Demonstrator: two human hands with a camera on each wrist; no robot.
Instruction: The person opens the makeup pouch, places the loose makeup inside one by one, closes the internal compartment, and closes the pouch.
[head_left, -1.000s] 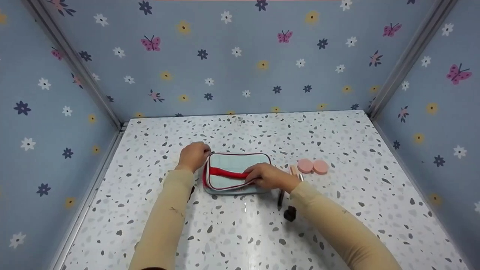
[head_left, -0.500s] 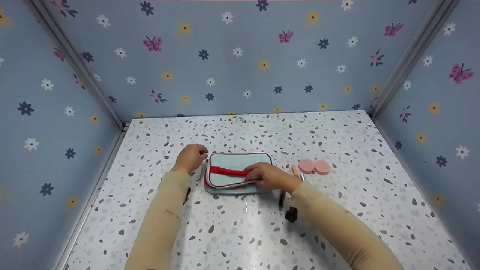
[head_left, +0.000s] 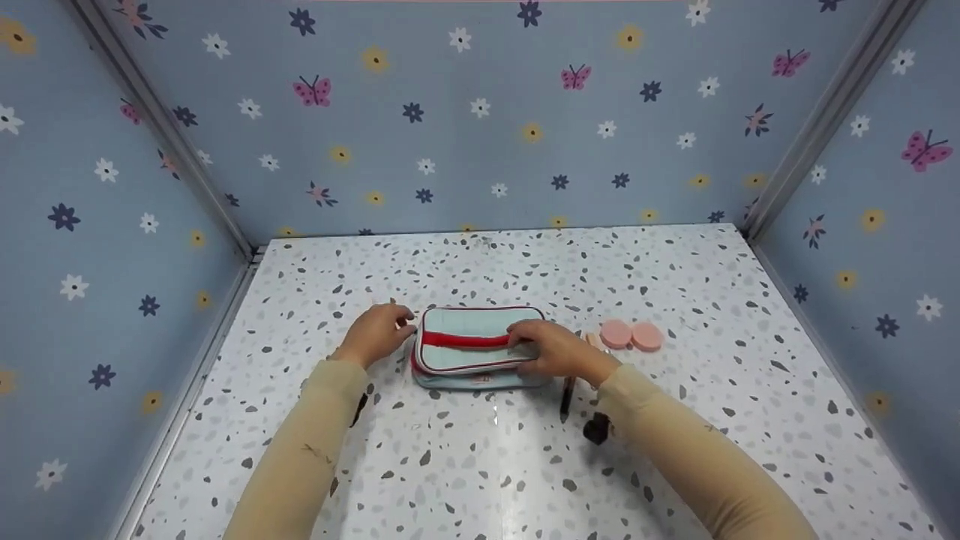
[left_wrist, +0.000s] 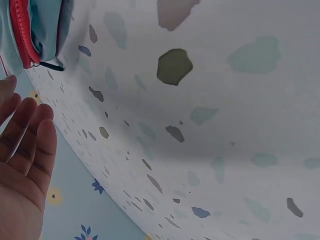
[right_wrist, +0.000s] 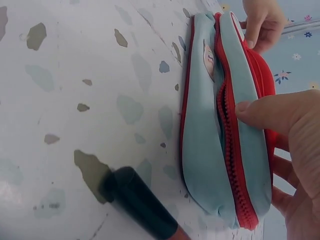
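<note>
A light blue zip pouch (head_left: pixel 480 360) with a red handle strap and red piping lies on the speckled tabletop. Its red zip (right_wrist: pixel 231 150) gapes along the front side. My right hand (head_left: pixel 555 349) grips the lid at the right end, thumb on the front edge above the zip, fingers behind by the strap. My left hand (head_left: pixel 377 331) is just off the pouch's left end, fingers loosely bent and holding nothing. In the left wrist view, a black zip pull (left_wrist: pixel 52 66) sticks out at the pouch's corner, close to the fingertips.
Two round pink discs (head_left: pixel 616 334) lie side by side right of the pouch. A dark, slim stick (right_wrist: pixel 142 202) with a brown end lies by its front right corner. Beside my right wrist is a peach item (head_left: pixel 593 340), partly covered. Flower-patterned panels (head_left: pixel 480 150) enclose the table's back and sides.
My left hand has come away from the pouch's left corner, moving left and nearer to me as its fingers loosened. My right hand has slid slightly right along the lid.
</note>
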